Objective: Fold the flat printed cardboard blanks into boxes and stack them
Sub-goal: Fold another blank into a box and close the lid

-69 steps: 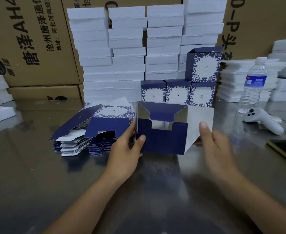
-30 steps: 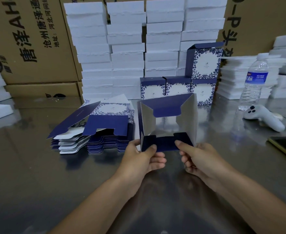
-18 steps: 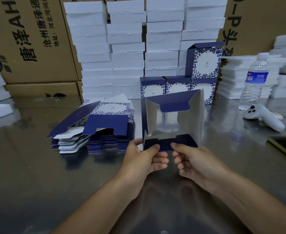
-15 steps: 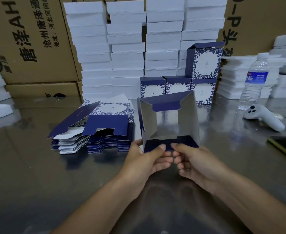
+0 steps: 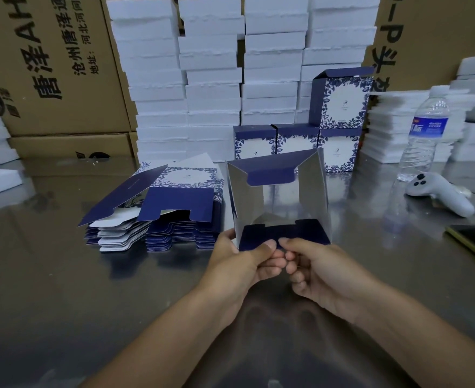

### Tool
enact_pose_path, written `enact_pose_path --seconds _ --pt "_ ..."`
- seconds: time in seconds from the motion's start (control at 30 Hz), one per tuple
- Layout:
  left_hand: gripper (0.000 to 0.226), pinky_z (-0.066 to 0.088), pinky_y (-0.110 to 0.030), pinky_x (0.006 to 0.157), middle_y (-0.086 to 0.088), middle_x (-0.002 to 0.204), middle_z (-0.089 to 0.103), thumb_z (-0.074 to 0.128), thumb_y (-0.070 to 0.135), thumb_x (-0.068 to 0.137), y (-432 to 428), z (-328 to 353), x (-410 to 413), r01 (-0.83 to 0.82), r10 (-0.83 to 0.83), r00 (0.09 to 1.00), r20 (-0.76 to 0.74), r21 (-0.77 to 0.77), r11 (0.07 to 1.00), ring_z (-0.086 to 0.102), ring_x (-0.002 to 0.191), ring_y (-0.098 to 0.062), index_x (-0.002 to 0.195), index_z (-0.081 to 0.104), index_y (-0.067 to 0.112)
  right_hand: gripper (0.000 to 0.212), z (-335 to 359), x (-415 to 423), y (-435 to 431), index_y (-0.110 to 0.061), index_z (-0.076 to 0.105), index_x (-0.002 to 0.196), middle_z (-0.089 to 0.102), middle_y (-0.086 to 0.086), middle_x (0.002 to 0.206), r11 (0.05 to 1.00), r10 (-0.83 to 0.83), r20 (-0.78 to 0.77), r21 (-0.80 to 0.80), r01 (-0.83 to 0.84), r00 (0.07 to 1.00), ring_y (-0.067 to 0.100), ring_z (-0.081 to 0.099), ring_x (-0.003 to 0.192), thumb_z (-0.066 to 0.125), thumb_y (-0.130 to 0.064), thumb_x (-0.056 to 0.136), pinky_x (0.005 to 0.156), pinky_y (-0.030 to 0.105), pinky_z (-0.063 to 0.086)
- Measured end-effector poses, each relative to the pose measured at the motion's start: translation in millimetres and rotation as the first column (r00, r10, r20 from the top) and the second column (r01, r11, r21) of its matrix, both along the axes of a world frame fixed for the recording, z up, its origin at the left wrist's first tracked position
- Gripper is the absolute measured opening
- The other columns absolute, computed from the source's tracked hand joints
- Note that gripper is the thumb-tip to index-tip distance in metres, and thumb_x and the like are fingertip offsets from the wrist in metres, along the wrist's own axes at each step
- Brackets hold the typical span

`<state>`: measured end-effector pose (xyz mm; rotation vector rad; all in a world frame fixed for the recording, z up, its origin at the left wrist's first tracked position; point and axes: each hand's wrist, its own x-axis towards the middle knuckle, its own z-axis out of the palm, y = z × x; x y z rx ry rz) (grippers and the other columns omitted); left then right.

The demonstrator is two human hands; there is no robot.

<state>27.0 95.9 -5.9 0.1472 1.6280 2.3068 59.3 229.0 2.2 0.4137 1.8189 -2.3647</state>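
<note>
Half-folded box (image 5: 279, 203) rises just beyond the fingers (image 5: 272, 261), its navy bottom flap (image 5: 261, 235) pinched by left hand (image 5: 237, 266) and right hand (image 5: 324, 273) together; flat blanks (image 5: 160, 211) lie left of them on the counter (image 5: 48, 289).

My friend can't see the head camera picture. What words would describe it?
The left hand and right hand pinch the near flap of a half-folded box, navy outside, silver inside, at a shiny table. Flat blanks lie stacked to its left; finished boxes stand behind.
</note>
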Motion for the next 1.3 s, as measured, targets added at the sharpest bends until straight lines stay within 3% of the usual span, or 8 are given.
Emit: enact_pose_path --seconds 0.47,0.67,0.73,0.8,0.9,1.07,1.2,1.3 --pt "0.064 0.053 -0.019 0.050 -0.012 0.065 0.069 0.064 0.000 0.086 -5 3 -7 -0.042 0.042 0.999 0.035 -0.020 0.999 0.068 0.055 -0.014 0.140 0.029 -0.003 0.045 -2 -6 7 -0.015 0.064 0.042 0.052 0.001 0.047 1.000 0.030 0.025 -0.010 -0.029 0.999 0.008 0.044 0.035 0.064 -0.028 0.085 0.035 0.016 0.037" --pt "0.063 0.052 -0.018 0.050 -0.010 0.063 0.069 0.064 0.002 0.086 -10 5 -12 -0.049 0.050 0.999 0.013 -0.035 0.998 0.068 0.055 -0.014 0.139 0.030 -0.007 0.040 6 -4 12 -0.009 0.059 0.067 0.054 0.003 0.048 0.992 -0.025 0.020 0.125 0.022 0.999 0.010 0.046 0.036 0.063 -0.047 0.081 0.036 0.019 0.039" --pt "0.065 0.053 -0.018 0.050 -0.010 0.063 0.070 0.064 0.005 0.087 -12 6 -14 -0.040 0.039 0.999 -0.014 -0.076 0.996 0.069 0.056 -0.015 0.140 0.028 -0.007 0.048 4 -3 14 -0.008 0.056 0.081 0.060 0.002 0.054 0.869 -0.053 -0.094 0.487 0.092 0.994 0.013 0.055 0.044 0.055 -0.056 0.082 0.044 0.025 0.047" --pt "0.060 0.053 -0.020 0.050 -0.009 0.060 0.068 0.061 0.012 0.090 -15 7 -16 -0.037 0.035 0.999 -0.021 -0.114 0.993 0.069 0.056 -0.017 0.140 0.030 -0.004 0.051 -1 -3 15 -0.010 0.049 0.101 0.062 0.001 0.066 0.590 -0.062 -0.316 0.753 0.290 0.947 0.016 0.060 0.060 0.051 -0.057 0.082 0.060 0.033 0.049" --pt "0.035 0.053 -0.023 0.045 -0.005 0.051 0.059 0.056 0.023 0.095 -19 10 -19 -0.046 0.051 0.998 0.040 -0.112 0.993 0.064 0.047 -0.017 0.123 0.048 0.004 0.055 -7 -6 20 -0.015 0.037 0.128 0.061 0.000 0.093 0.423 -0.030 -0.548 0.751 0.507 0.836 0.016 0.058 0.078 0.058 -0.042 0.085 0.069 0.032 0.043" --pt "0.031 0.044 -0.023 0.040 -0.002 0.058 0.049 0.057 0.047 0.088 -20 15 -19 -0.085 0.088 0.996 -0.004 -0.272 0.958 0.052 0.043 -0.014 0.091 0.056 0.017 0.064 -12 -12 24 -0.046 0.030 0.134 0.049 -0.038 0.115 0.595 0.048 -0.705 0.589 0.547 0.708 -0.020 0.046 0.103 0.066 -0.039 0.081 0.076 0.012 0.039" --pt "0.051 0.036 -0.022 0.059 0.008 0.064 0.053 0.045 0.063 0.085 -26 8 -22 -0.368 0.062 0.878 -0.475 -0.586 0.722 0.052 0.063 -0.007 0.083 0.062 0.015 0.068 -11 -12 22 -0.058 0.030 0.130 0.048 -0.041 0.122 0.722 0.079 -0.696 0.534 0.440 0.714 -0.017 0.045 0.114 0.060 -0.068 0.070 0.086 0.019 0.043" --pt "0.043 0.036 -0.024 0.063 0.008 0.077 0.050 0.046 0.055 0.087 -29 6 -20 -0.621 0.036 0.678 -0.734 -0.546 0.563 0.051 0.072 -0.006 0.099 0.063 0.017 0.077 -10 -13 22 -0.049 0.034 0.135 0.053 -0.035 0.123 0.769 0.083 -0.698 0.499 0.400 0.711 -0.010 0.047 0.118 0.056 -0.077 0.066 0.094 0.026 0.044"
